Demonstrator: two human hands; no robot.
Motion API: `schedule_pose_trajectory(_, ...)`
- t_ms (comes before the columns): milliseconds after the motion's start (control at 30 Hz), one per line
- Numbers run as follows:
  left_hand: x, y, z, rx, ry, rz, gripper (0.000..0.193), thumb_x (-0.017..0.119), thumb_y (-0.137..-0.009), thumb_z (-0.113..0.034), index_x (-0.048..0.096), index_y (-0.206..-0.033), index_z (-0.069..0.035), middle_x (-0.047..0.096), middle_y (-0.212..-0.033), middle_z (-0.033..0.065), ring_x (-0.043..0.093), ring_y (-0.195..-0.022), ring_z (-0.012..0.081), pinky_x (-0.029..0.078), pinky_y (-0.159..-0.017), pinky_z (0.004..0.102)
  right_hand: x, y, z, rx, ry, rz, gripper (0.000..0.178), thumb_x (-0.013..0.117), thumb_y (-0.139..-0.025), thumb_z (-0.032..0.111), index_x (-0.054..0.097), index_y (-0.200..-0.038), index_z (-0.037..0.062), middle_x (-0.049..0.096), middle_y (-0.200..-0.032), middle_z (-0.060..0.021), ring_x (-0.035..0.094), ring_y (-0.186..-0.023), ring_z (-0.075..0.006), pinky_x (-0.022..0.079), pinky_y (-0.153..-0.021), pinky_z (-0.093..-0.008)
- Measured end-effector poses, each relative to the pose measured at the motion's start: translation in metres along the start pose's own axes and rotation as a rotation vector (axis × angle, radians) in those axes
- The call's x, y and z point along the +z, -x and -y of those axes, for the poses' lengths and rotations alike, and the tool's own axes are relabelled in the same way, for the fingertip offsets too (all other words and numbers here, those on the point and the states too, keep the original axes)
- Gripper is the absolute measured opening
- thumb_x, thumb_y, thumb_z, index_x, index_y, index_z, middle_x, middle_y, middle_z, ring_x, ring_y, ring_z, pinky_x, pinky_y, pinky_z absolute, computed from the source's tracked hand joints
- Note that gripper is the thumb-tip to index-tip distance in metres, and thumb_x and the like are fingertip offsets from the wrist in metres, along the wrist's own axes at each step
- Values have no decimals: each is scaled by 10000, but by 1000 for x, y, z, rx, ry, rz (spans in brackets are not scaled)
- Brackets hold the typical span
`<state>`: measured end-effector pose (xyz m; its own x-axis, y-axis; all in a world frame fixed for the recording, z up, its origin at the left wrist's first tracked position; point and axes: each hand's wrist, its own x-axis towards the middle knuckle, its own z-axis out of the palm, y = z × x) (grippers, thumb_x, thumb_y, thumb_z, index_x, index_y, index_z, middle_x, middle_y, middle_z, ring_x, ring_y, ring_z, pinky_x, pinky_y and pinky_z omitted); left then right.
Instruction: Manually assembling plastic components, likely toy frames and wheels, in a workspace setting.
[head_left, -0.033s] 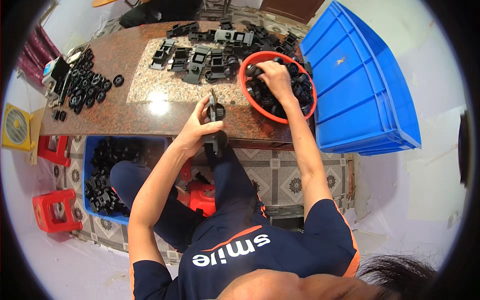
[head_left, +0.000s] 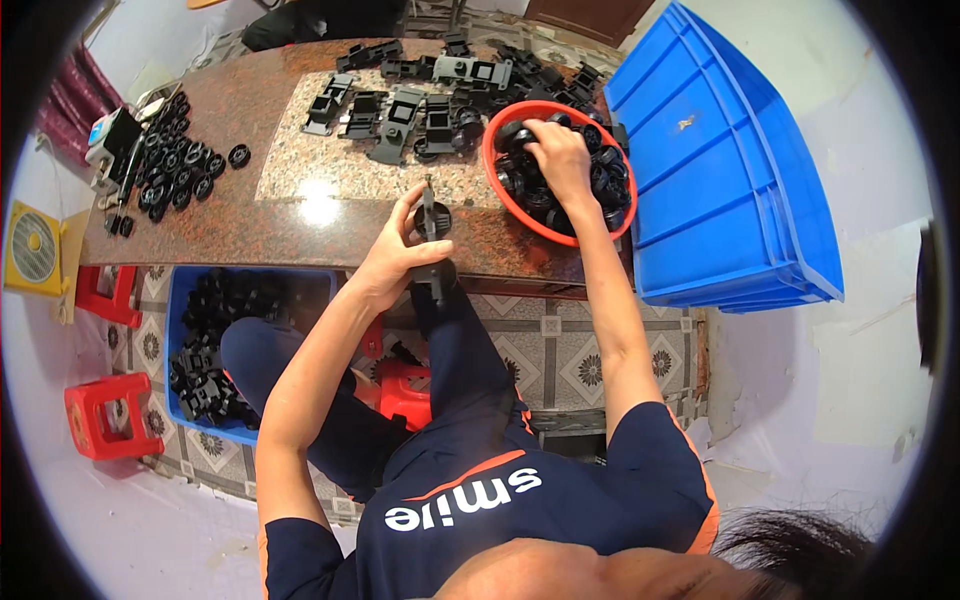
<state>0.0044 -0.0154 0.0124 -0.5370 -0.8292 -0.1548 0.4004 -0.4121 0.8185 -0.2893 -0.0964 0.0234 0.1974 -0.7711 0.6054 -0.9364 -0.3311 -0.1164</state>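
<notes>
My left hand (head_left: 392,258) is closed around a black plastic toy-car chassis (head_left: 431,215) over the table's front edge. A black wheel shows on the chassis beside my fingers, and its lower end hangs below my thumb. At the right, my right hand (head_left: 560,158) reaches into a round red basin (head_left: 492,185) full of black wheels (head_left: 603,182). Its fingers are curled down among them, next to a black wheel (head_left: 512,136) at the basin's left side. Whatever lies between those fingertips is hidden.
Several dark chassis parts (head_left: 398,125) lie across the stone tabletop (head_left: 225,232). Loose wheels (head_left: 180,170) are heaped at its left. A tall blue crate (head_left: 710,170) stands right of the basin. Below are a blue bin (head_left: 175,340) of black parts and red stools (head_left: 112,415).
My right hand has shifted slightly right, away from the wheel at its fingertips, and sits among the wheels. The chassis in my left hand has turned a little.
</notes>
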Motion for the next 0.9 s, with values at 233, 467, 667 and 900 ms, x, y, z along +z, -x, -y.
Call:
schedule_pose_trajectory(233,9,0,0,70,-226,-93,1059,862,-684,-84,225,-1526,-161,478,-1272,74,537,-1115,197,458,-960,328,-47,24,94,490,-1367,173,237,686,-867,0,642,-1099,-19,706,-1019,-87,662,-928,-126,529,-854,-272)
schedule_pose_trajectory(467,2,-4,13,153,-423,-147,1081,878,-657,-69,235,-1522,-154,447,-1333,88,510,-1206,215,452,-986,332,-33,34,124,492,-1439,350,236,712,-863,39,644,-1079,-27,702,-975,-88,658,-879,-119,534,-782,-265)
schedule_pose_trajectory(667,-4,-6,17,177,-393,-126,787,692,-882,-404,282,-1509,-162,301,-1415,126,416,-1281,260,399,-1048,359,-29,39,125,559,-1376,464,282,732,-863,113,629,-1089,-23,687,-998,-80,649,-894,-126,531,-799,-277)
schedule_pose_trajectory(900,4,-4,17,295,-383,-35,655,662,-925,-269,353,-1481,-111,357,-1370,101,462,-1224,186,428,-1001,304,-17,51,123,486,-1576,489,734,713,-840,311,412,-1426,-13,565,-1255,-124,550,-1141,-170,461,-969,-313)
